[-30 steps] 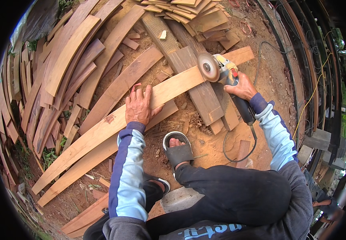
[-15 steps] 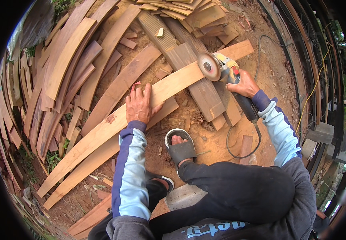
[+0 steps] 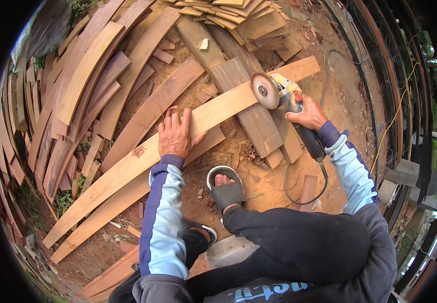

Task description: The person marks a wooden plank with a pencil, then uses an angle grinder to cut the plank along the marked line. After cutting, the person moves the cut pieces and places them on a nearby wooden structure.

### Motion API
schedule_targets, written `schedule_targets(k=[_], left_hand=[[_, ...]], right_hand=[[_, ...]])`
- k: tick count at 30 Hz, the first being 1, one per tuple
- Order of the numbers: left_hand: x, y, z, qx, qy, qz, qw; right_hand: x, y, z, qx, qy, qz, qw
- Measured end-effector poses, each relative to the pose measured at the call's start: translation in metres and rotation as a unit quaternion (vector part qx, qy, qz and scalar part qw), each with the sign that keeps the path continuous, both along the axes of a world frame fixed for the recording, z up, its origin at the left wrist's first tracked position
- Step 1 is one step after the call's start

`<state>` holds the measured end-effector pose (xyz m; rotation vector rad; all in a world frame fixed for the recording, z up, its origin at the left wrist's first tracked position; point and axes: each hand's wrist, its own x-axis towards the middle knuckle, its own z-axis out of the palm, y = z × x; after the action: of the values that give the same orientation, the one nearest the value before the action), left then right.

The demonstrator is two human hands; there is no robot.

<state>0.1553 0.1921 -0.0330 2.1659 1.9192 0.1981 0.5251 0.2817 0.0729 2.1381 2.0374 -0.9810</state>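
Note:
A long, pale, slightly curved wooden plank (image 3: pixel 223 109) lies slantwise in front of me. Pressing on its middle, my left hand (image 3: pixel 175 135) has its fingers reaching over the far edge and its thumb out to the side. A small red piece (image 3: pixel 170 109) shows by those fingertips; I cannot make out what it is. In my right hand (image 3: pixel 309 113) is an angle grinder (image 3: pixel 306 136), closed fingers round its dark body. The grinder's round disc (image 3: pixel 264 90) stands on edge over the plank's right part; whether it touches the wood is unclear. A second plank (image 3: pixel 142 189) lies beneath, along the near side.
Thick brown boards (image 3: pixel 255 126) cross under the plank. Curved planks (image 3: pixel 87 76) are heaped at left, and short pieces (image 3: pixel 238 15) are stacked at the far side. The grinder's cord (image 3: pixel 304 203) loops on the dirt. My sandalled foot (image 3: pixel 226 187) is near the planks.
The view has shifted slightly, with the plank and boards appearing a little lower. Both hands keep their holds, and the grinder stays at nearly the same spot over the plank.

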Motion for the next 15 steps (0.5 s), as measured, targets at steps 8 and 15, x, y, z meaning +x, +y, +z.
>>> schedule_targets(k=[8,15], left_hand=[[-0.001,-0.002,-0.005,0.009,0.006,-0.001,1.0],[-0.001,-0.002,-0.004,0.022,0.012,-0.003,1.0]], right_hand=[[-0.012,0.009,0.006,-0.003,-0.002,0.003,1.0],[-0.019,0.013,0.01,-0.005,-0.001,-0.004,1.0]])
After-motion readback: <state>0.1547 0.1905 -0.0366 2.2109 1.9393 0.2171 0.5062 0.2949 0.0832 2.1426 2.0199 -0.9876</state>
